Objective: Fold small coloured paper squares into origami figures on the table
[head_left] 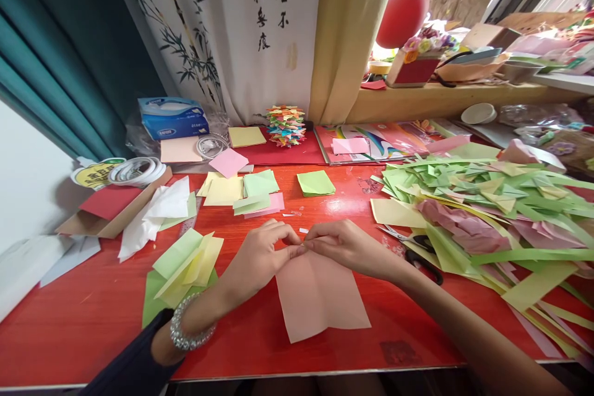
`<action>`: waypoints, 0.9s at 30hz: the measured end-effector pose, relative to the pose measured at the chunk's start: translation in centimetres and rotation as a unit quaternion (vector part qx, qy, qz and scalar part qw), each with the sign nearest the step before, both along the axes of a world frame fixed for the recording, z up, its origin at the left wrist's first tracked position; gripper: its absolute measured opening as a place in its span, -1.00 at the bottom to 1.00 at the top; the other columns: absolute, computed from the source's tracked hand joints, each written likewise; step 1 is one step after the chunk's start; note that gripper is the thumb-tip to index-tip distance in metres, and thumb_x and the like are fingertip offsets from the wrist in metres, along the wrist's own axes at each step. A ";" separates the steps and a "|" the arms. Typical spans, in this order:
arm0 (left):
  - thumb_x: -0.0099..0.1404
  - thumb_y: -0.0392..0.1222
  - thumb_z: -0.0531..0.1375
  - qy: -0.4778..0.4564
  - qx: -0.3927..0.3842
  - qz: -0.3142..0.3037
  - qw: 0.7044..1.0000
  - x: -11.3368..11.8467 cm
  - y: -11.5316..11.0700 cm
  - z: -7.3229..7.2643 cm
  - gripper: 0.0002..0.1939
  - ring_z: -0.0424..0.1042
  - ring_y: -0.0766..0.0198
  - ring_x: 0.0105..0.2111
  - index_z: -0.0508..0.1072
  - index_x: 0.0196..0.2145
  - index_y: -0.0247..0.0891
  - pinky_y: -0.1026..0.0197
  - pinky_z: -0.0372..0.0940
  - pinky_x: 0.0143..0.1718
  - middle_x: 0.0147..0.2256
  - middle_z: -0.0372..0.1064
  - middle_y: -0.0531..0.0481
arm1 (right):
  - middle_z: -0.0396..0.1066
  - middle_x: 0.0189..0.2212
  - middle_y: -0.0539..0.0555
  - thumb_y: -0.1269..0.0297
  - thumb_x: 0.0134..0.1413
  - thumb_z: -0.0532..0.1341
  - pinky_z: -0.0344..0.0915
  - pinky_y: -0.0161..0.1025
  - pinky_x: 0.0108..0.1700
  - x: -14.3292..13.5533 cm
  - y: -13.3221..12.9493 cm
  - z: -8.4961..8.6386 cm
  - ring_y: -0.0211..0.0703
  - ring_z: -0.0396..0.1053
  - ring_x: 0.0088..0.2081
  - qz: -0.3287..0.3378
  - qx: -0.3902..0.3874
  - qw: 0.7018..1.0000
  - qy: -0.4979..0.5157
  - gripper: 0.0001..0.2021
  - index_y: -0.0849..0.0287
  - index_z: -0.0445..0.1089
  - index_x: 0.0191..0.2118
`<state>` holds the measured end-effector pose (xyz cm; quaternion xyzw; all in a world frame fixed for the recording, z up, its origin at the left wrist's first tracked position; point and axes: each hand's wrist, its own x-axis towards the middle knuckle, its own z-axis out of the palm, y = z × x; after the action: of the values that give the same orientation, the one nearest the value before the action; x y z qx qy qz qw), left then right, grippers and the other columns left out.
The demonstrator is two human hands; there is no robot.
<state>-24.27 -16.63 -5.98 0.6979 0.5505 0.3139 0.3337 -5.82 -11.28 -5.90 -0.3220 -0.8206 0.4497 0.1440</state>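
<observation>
Pinching pink paper (320, 297), both hands (266, 253) (346, 244) above red table (245, 346), near curtains (341, 31).

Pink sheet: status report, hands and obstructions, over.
Left hand and right hand pinching pink sheet at far edge. Sheet creased down the middle. Scissors to the right, off the sheet.

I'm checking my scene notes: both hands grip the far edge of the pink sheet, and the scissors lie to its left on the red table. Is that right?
No: the head view shows the scissors lying right of the pink sheet, on the red table. The left hand and right hand do grip the sheet's far edge.
</observation>
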 end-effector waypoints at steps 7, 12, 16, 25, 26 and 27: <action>0.22 -0.17 0.13 0.005 0.021 -0.003 1.000 0.0 -0.3 0.0 -0.86 0.25 0.33 -0.39 0.40 -0.47 -0.21 0.26 0.13 -0.36 -0.46 0.29 0.10 | 0.40 -0.40 0.02 0.18 0.14 0.04 0.12 -0.35 -0.39 -0.1 0.2 -0.1 -0.26 0.28 -0.37 -0.002 -0.033 0.999 0.015 -0.74 0.18 0.42 -0.30; 0.21 -0.20 0.14 0.010 0.029 0.000 1.000 0.1 -0.2 0.1 -0.88 0.23 0.32 -0.40 0.41 -0.47 -0.20 0.26 0.12 -0.37 -0.48 0.28 0.10 | 0.42 -0.39 0.04 0.16 0.12 0.06 0.16 -0.33 -0.38 -0.1 0.2 -0.2 -0.25 0.29 -0.38 0.000 -0.045 0.999 0.029 -0.73 0.20 0.43 -0.30; 0.21 -0.21 0.14 0.019 0.034 -0.001 0.999 0.1 -0.3 0.2 -0.88 0.23 0.31 -0.40 0.42 -0.48 -0.20 0.25 0.13 -0.35 -0.49 0.29 0.10 | 0.41 -0.40 0.04 0.13 0.10 0.08 0.17 -0.33 -0.39 -0.2 0.2 -0.4 -0.25 0.29 -0.39 -0.003 -0.052 0.998 0.038 -0.72 0.20 0.44 -0.30; 0.26 -0.08 0.07 0.019 -0.024 0.022 0.999 -0.3 0.1 0.2 -0.83 0.36 0.30 -0.35 0.39 -0.36 -0.17 0.25 0.23 -0.37 -0.36 0.39 0.10 | 0.44 -0.37 0.04 0.13 0.14 0.04 0.24 -0.33 -0.39 0.0 0.9 -0.6 -0.21 0.37 -0.35 -0.053 -0.025 0.998 0.035 -0.72 0.20 0.40 -0.29; 0.27 -0.09 0.05 0.025 0.000 0.031 0.999 -0.4 0.1 0.2 -0.83 0.37 0.30 -0.36 0.39 -0.36 -0.17 0.25 0.25 -0.37 -0.37 0.39 0.09 | 0.45 -0.34 0.04 0.17 0.15 0.04 0.27 -0.32 -0.36 0.1 0.9 -0.3 -0.21 0.38 -0.33 -0.060 0.012 0.997 0.037 -0.74 0.19 0.40 -0.27; 0.28 -0.13 0.05 0.035 0.053 0.040 0.997 -0.6 0.0 0.2 -0.84 0.37 0.30 -0.34 0.39 -0.35 -0.18 0.25 0.26 -0.35 -0.36 0.40 0.08 | 0.46 -0.32 0.05 0.21 0.15 0.04 0.29 -0.31 -0.32 0.2 0.8 0.1 -0.21 0.39 -0.30 -0.065 0.067 0.995 0.045 -0.76 0.18 0.41 -0.25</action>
<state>-24.83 -16.61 -5.74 0.7025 0.5722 0.3312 0.2634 -5.62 -10.47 -5.82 -0.3437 -0.8189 0.3974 0.2311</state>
